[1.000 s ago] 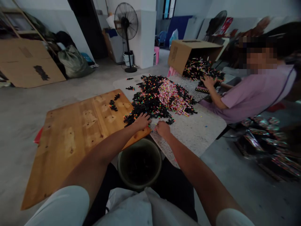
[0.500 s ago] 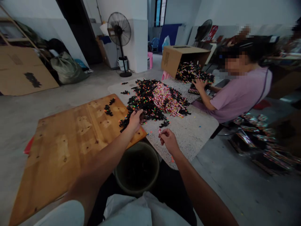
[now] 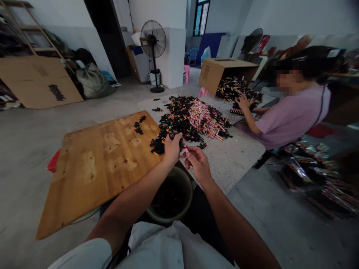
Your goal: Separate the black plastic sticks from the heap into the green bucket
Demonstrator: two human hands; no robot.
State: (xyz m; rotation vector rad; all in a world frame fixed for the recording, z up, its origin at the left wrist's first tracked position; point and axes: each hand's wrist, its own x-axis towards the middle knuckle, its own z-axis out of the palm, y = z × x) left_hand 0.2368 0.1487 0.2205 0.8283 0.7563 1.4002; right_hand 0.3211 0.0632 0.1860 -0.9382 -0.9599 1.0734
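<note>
Nearest, a round dark-green plastic bucket (image 3: 171, 194) stands between the person's legs, just below the near edge of the work surfaces, with dark pieces inside it. Directly above its far rim, the left hand (image 3: 171, 148) is curled shut around a small black plastic piece (image 3: 171, 135) that protrudes from the top of the fist. The right hand (image 3: 196, 161) is just beside the left hand, thumb and forefinger pinched together on a small pale piece (image 3: 183, 151) too small to identify; the remaining fingers are folded loosely.

Both hands hover over the seam where the tan wooden board (image 3: 95, 168) meets the grey speckled stone slab (image 3: 232, 158). Beyond the hands, a large heap of black plastic parts with bright coloured tips (image 3: 179, 121) lies across the slab's middle and spills onto the board's far right corner. A mound of pink striped pieces (image 3: 206, 119) rests on the right side of that heap.

Farther off, at the slab's far right edge, a co-worker in a lilac shirt (image 3: 291, 116) sits with one hand (image 3: 242, 102) on similar parts spilling from a tipped brown cardboard box (image 3: 215, 71). A black pedestal fan (image 3: 153, 39) stands on the concrete floor behind.
</note>
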